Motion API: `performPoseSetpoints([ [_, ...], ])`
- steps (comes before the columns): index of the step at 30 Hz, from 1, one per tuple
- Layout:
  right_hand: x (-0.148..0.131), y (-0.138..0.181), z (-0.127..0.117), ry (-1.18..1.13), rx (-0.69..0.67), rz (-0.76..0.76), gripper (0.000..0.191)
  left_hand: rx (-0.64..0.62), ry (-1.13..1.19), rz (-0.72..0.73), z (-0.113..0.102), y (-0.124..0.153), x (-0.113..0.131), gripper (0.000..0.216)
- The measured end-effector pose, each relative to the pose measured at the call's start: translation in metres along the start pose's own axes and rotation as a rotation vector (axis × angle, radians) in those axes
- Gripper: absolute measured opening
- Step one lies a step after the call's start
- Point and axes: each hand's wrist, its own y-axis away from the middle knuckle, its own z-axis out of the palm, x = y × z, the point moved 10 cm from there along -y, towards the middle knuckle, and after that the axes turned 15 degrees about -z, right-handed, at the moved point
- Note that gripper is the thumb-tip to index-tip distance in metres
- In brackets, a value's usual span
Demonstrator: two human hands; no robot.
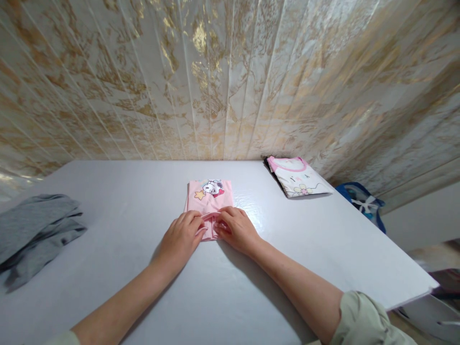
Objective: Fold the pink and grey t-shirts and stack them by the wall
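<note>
A folded pink garment [210, 196] with a cartoon dog and star print lies in the middle of the white table [143, 191]. My left hand [182, 238] and my right hand [237, 227] rest side by side on its near edge. Both hands have curled fingers that pinch the garment's near hem, with a small fold of pink cloth showing between them.
A folded white shirt [298, 177] with pink collar trim lies at the table's far right, close to the marbled wall. A crumpled grey garment [32, 230] sits at the left edge. A blue bag [362, 201] stands on the floor past the right edge.
</note>
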Motion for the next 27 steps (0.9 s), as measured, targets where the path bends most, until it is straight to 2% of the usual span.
performPoseSetpoints([
  [3,-0.002,-0.001,-0.002,0.013,0.001,0.0,0.013,0.032,-0.053,0.016,-0.005,0.0,0.004,0.015],
  [8,-0.008,-0.003,-0.016,0.015,0.075,-0.028,0.009,0.067,-0.133,0.047,-0.012,0.001,0.009,0.016],
  [13,-0.012,-0.003,-0.007,-0.009,-0.007,-0.058,0.006,0.025,-0.158,0.022,-0.011,0.004,0.008,0.009],
  [16,-0.008,-0.001,-0.009,-0.046,0.048,-0.026,0.011,0.033,-0.155,-0.041,-0.013,0.002,0.002,0.007],
  [19,-0.007,-0.001,-0.009,-0.038,0.047,-0.027,0.019,0.046,-0.133,-0.06,-0.016,-0.002,-0.002,0.017],
  [27,-0.009,0.0,-0.01,-0.004,-0.012,-0.091,0.013,0.007,-0.202,-0.034,-0.021,0.002,-0.002,0.019],
])
